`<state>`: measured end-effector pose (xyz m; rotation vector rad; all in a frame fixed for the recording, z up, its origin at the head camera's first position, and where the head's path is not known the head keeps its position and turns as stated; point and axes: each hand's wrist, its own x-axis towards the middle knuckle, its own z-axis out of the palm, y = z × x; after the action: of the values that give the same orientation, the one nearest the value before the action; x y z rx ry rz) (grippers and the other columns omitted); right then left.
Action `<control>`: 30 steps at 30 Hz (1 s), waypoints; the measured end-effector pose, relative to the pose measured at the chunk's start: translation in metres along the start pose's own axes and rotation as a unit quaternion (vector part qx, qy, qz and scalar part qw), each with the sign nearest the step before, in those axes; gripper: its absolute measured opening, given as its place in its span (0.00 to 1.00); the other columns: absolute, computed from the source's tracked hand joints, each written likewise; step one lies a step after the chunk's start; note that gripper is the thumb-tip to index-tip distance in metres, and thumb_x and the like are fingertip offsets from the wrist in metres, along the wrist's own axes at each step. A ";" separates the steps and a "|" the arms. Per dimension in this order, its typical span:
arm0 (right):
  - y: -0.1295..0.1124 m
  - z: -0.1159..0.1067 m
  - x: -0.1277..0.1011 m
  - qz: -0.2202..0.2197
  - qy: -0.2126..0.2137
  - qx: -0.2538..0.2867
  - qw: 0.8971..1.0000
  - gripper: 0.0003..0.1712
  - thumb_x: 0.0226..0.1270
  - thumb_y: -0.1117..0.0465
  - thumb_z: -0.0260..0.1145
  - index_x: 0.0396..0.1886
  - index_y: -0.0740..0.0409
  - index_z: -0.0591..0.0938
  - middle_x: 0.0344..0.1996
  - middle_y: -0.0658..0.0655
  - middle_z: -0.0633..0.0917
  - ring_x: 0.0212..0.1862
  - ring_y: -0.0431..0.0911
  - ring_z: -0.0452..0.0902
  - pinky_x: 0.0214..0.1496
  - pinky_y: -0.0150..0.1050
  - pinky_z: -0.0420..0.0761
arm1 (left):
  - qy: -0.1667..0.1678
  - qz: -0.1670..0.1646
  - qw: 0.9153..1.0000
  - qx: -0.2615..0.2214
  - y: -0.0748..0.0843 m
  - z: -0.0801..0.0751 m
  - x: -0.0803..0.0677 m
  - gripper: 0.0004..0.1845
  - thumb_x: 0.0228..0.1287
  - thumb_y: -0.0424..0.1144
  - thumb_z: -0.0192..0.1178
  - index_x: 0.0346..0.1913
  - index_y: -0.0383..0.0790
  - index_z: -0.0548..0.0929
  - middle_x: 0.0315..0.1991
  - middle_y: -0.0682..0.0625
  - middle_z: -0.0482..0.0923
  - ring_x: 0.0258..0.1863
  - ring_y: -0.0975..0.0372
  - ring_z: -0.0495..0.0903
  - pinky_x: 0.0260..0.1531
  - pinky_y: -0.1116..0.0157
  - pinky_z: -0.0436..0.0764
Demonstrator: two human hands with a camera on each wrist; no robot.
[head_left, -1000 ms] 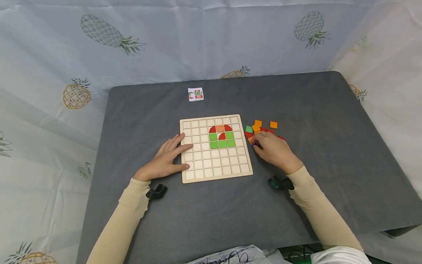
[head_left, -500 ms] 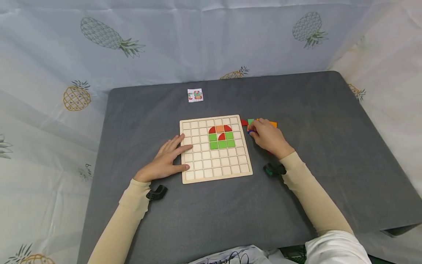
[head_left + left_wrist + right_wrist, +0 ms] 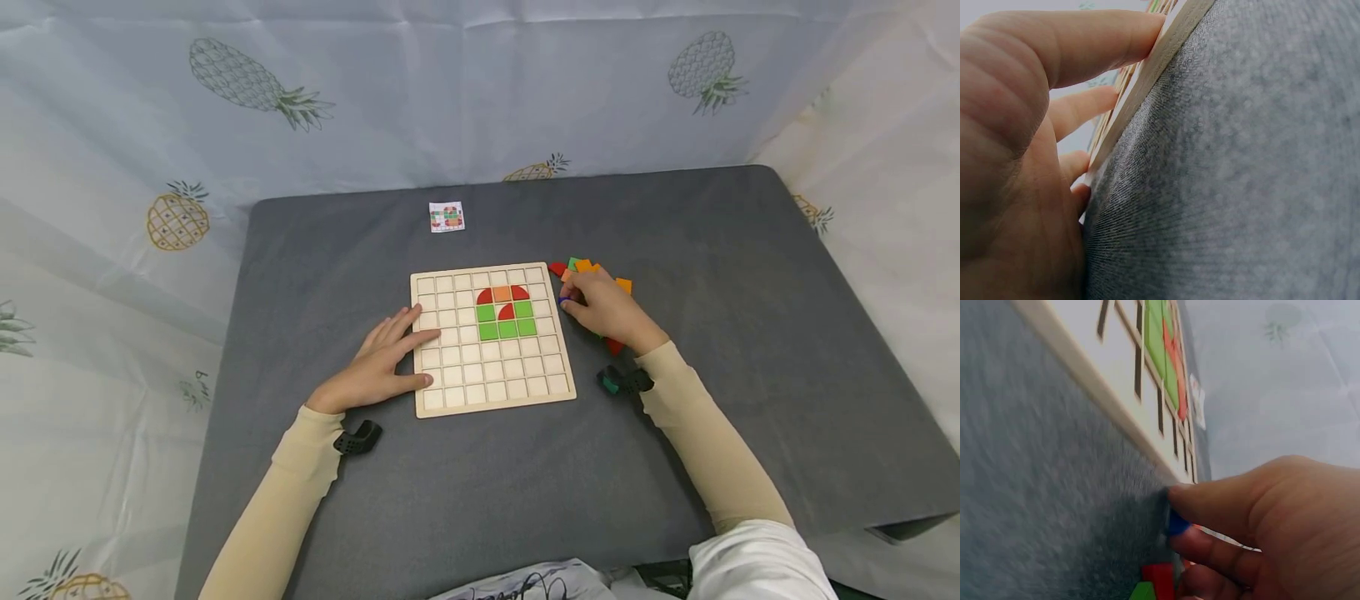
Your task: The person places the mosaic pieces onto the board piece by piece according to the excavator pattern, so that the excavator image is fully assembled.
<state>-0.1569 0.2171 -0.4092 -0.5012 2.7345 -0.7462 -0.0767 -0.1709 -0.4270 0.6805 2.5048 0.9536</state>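
- Head: wooden grid board (image 3: 491,400) on grey felt table (image 3: 750,333), green squares and red quarter-rounds in its upper cells. Left hand (image 3: 375,367) lies flat, fingers straight, on board's left edge. Right hand (image 3: 607,310) curled over loose tiles (image 3: 581,266) just right of board.
- Left wrist: fingertips (image 3: 1141,34) press board rim.
- Right wrist: fingers pinch a small blue piece (image 3: 1177,523); red and green tiles just below.

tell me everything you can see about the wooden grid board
The wooden grid board is a pale, square tray of small square cells, lying flat on the grey table. Most cells are bare. Near its upper right sit green squares, red quarter-round pieces and one orange square. The left hand rests flat, its fingers on the board's left edge. The right hand lies just off its right edge.
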 end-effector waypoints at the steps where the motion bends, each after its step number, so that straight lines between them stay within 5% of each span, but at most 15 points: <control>1: -0.002 0.000 -0.003 0.003 -0.009 0.008 1.000 0.07 0.74 0.63 0.64 0.45 0.63 0.81 0.37 0.60 0.83 0.39 0.51 0.74 0.50 0.47 0.75 | 0.001 0.001 1.000 0.001 0.000 0.000 0.000 0.39 0.66 0.51 0.67 0.78 0.54 0.64 0.85 0.49 0.37 0.84 0.50 0.34 0.80 0.44 0.35; 6: -0.007 -0.003 -0.016 0.023 -0.047 0.042 0.998 0.09 0.75 0.61 0.64 0.48 0.61 0.80 0.33 0.57 0.81 0.32 0.47 0.73 0.34 0.38 0.74 | 0.003 0.002 1.000 0.001 0.001 -0.001 0.000 0.39 0.67 0.51 0.67 0.78 0.55 0.64 0.85 0.49 0.37 0.84 0.51 0.34 0.80 0.44 0.36; 14: -0.013 -0.017 -0.015 0.035 -0.012 0.102 0.994 0.11 0.75 0.56 0.63 0.49 0.58 0.81 0.43 0.57 0.81 0.44 0.49 0.76 0.44 0.40 0.78 | 0.005 0.001 1.000 0.004 0.000 -0.002 -0.001 0.39 0.66 0.51 0.67 0.78 0.55 0.65 0.85 0.49 0.37 0.84 0.51 0.34 0.80 0.44 0.36; 21: -0.020 -0.019 -0.005 0.029 0.044 0.123 0.991 0.15 0.76 0.57 0.63 0.56 0.57 0.80 0.43 0.58 0.80 0.43 0.51 0.74 0.41 0.43 0.75 | 0.005 0.002 1.000 0.005 0.000 -0.001 0.000 0.39 0.67 0.52 0.67 0.78 0.55 0.65 0.85 0.49 0.37 0.84 0.51 0.34 0.80 0.45 0.36; 25: -0.022 -0.014 0.000 0.018 0.039 0.128 0.991 0.18 0.77 0.59 0.62 0.61 0.58 0.80 0.46 0.59 0.81 0.46 0.52 0.75 0.45 0.43 0.75 | 0.003 0.003 1.000 0.002 0.001 -0.001 0.000 0.39 0.67 0.52 0.67 0.78 0.55 0.65 0.85 0.49 0.37 0.84 0.51 0.34 0.80 0.44 0.36; 30: -0.026 -0.008 0.004 0.029 0.013 0.124 0.992 0.13 0.76 0.59 0.62 0.55 0.59 0.83 0.46 0.60 0.85 0.45 0.51 0.78 0.47 0.42 0.77 | 0.000 0.001 1.000 0.000 0.001 -0.001 0.000 0.39 0.67 0.52 0.67 0.78 0.54 0.65 0.85 0.49 0.37 0.84 0.50 0.34 0.80 0.44 0.36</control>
<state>-0.1569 0.1978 -0.3900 -0.3589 2.6149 -1.0657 -0.0767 -0.1711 -0.4251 0.6833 2.5059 0.9536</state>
